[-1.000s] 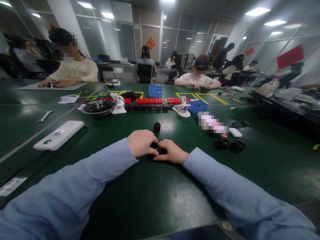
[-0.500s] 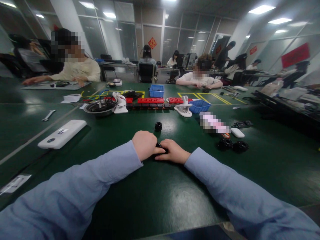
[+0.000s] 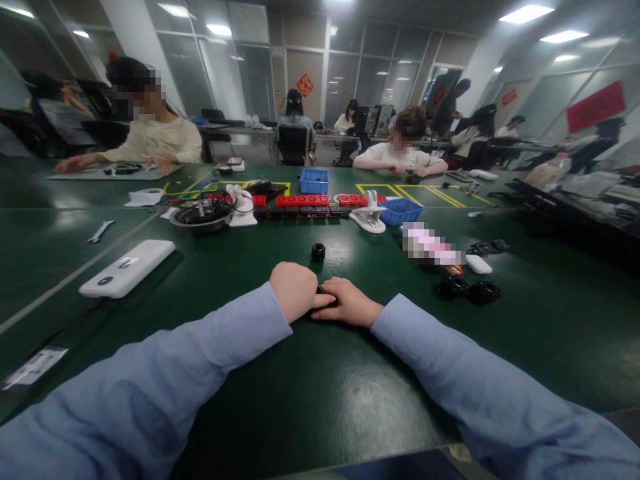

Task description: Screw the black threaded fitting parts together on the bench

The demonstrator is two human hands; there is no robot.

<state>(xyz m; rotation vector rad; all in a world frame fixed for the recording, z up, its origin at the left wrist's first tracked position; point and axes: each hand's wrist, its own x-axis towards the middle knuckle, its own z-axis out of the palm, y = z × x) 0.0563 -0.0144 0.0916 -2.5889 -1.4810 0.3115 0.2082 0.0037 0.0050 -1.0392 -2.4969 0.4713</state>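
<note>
Both my hands meet over the green table [image 3: 280, 400], close around a small black part [image 3: 320, 290]. Most of that part is hidden by the fingers, so its kind does not show. My left hand [image 3: 294, 291] is curled, its thumb pointing right against my right fingers. From the other side, my right hand [image 3: 353, 303] has its fingers bent round the same part. Just beyond them stands a short, ribbed black cylinder [image 3: 318, 252], apart from both hands.
Right of me lie two round black parts [image 3: 453, 287] and a white case [image 3: 479, 265]. A white power bank [image 3: 127, 269] and a wrench [image 3: 101, 231] lie left. Ahead are a red strip [image 3: 302, 201], blue bins [image 3: 401, 211], white clamps [image 3: 369, 215] and a black bowl [image 3: 200, 223]. People sit across.
My left hand has shifted very slightly to the right, and the whole view has drifted a little. Both hands stay closed around the black part.
</note>
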